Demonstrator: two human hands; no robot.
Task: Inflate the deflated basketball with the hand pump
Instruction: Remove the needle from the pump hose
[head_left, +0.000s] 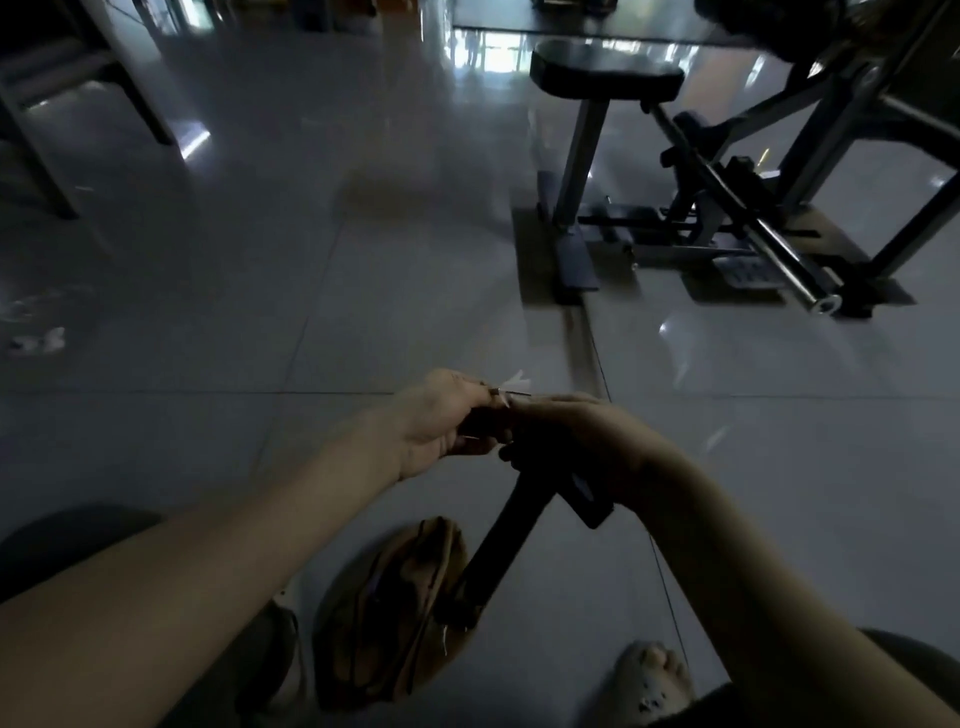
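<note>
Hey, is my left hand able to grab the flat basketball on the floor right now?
Probably not yet: the left hand grips the pump near its top. The basketball lies below, with only the pump's lower end over it.

Very dim feed, underexposed all over. Only light I see is a bright reflection at top centre, glaring off the glossy floor tiles (249, 270), plus small hot spots left and right. My view of the left hand (441, 421) and right hand (576, 436) is soft and motion-smeared. The hand pump (498, 545) is just a black shape, and the weight bench (605, 73) at upper right is near silhouette. Frame edges bend; upper-left corner goes black.
</note>
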